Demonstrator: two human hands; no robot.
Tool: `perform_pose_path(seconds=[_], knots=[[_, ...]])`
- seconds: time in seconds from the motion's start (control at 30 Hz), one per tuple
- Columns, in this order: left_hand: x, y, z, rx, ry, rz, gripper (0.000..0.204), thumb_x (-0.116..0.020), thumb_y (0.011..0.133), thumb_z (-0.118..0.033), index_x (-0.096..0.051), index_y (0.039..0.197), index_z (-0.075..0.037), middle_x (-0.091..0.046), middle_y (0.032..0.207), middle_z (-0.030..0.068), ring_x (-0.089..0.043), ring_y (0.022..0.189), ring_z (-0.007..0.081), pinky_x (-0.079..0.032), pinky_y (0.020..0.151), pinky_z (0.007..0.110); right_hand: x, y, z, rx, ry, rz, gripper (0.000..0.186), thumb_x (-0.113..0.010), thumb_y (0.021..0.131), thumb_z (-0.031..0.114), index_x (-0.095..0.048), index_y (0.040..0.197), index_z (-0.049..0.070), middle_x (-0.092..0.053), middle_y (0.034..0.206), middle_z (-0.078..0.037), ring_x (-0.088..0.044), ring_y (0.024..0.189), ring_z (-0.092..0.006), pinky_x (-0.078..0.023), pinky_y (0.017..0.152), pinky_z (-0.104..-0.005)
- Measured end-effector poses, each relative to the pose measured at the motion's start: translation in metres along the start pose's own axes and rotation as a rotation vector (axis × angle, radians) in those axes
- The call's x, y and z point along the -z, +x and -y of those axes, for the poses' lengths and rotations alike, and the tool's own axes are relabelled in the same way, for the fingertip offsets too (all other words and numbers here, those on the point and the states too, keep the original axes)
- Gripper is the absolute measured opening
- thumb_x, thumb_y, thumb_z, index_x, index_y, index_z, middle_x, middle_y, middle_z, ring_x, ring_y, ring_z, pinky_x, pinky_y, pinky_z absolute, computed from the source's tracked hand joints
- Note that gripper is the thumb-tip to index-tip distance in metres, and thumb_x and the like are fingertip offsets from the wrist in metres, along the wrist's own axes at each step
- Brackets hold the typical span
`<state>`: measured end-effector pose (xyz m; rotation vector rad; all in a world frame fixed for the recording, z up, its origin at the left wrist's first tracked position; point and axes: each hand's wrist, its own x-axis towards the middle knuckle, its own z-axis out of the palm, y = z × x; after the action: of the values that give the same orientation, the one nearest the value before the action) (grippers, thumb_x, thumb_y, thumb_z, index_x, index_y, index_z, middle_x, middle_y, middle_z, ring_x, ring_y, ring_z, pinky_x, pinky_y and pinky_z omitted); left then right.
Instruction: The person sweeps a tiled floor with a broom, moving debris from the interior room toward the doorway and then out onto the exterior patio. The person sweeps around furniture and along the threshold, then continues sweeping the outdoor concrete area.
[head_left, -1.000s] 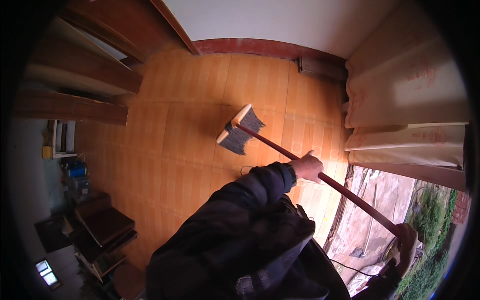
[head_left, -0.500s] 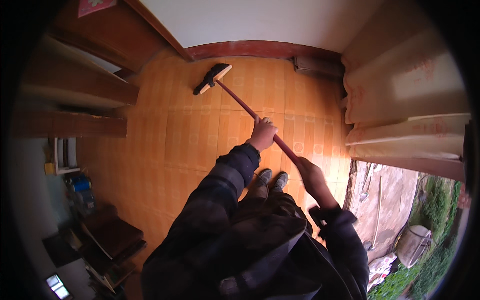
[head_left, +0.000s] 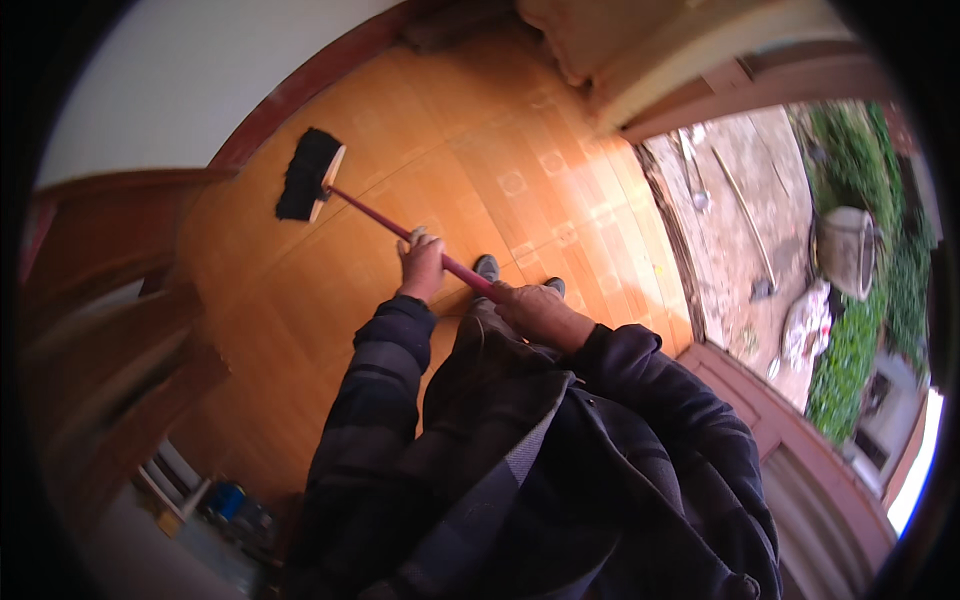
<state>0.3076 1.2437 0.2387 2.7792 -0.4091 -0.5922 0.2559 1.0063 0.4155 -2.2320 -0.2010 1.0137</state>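
Head view: broom head lies beyond left hand.

broom head on floor ahead-left near wall, doorway right, perhaps shelves left

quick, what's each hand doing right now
left hand: closed on the red broom handle
right hand: closed on the same handle, nearer its end

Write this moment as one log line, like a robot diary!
left hand: gripping broom handle | right hand: gripping handle end | broom head: on orange floor near wall
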Motion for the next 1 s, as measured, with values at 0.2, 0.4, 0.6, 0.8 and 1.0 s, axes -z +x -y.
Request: perform_pose_path(seconds=[0.2,0.4,0.6,0.8,1.0], knots=[[-0.015,0.007,-0.031,-0.045,0.090,0.256,0.014,-0.066,0.084,-0.007,-0.064,0.095,-0.015,-0.062,0.123,0.0090,-0.040,0.139,0.0351,-0.032,0.104,0.065,0.022,-0.077,-0.037,-0.029,0.041,-0.010,0.030,-0.059,0.094,0.025,-0.058,0.114,0.002,-0.067,0.076,-0.022,-0.067,0.073,-0.0427,-0.051,0.065,-0.0516],[-0.063,0.001,-0.128,-0.228,0.115,0.253,0.016,-0.071,0.081,-0.028,-0.069,0.084,-0.012,-0.068,0.101,0.0105,-0.055,0.117,0.0337,-0.042,0.094,0.058,0.036,-0.175,-0.106,-0.053,-0.029,-0.208,0.023,-0.061,0.093,0.025,-0.062,0.103,0.004,-0.065,0.072,-0.021,-0.065,0.069,-0.0422,-0.050,0.063,-0.0512],[-0.100,-0.010,-0.239,-0.284,0.157,0.311,0.019,-0.072,0.081,-0.032,-0.070,0.085,-0.013,-0.068,0.099,0.0111,-0.058,0.112,0.0338,-0.044,0.091,0.055,0.040,-0.263,-0.190,-0.073,0.056,-0.360,0.023,-0.061,0.093,0.028,-0.064,0.099,0.005,-0.065,0.072,-0.021,-0.065,0.070,-0.0424,-0.051,0.063,-0.0517],[-0.114,0.009,-0.334,-0.367,0.256,0.469,0.023,-0.069,0.082,-0.035,-0.072,0.086,-0.012,-0.070,0.098,0.0155,-0.064,0.105,0.0363,-0.046,0.089,0.054,0.061,-0.325,-0.259,-0.035,0.214,-0.649,0.024,-0.065,0.091,0.030,-0.067,0.092,0.006,-0.066,0.073,-0.020,-0.066,0.071,-0.0413,-0.052,0.065,-0.0498],[-0.118,0.039,-0.407,-0.456,0.218,0.495,0.026,-0.068,0.082,-0.036,-0.072,0.084,-0.010,-0.071,0.087,0.0176,-0.068,0.092,0.0389,-0.052,0.083,0.050,0.100,-0.355,-0.313,-0.053,0.357,-0.752,0.025,-0.067,0.089,0.029,-0.067,0.089,0.004,-0.065,0.071,-0.020,-0.066,0.071,-0.0414,-0.052,0.065,-0.0496]])
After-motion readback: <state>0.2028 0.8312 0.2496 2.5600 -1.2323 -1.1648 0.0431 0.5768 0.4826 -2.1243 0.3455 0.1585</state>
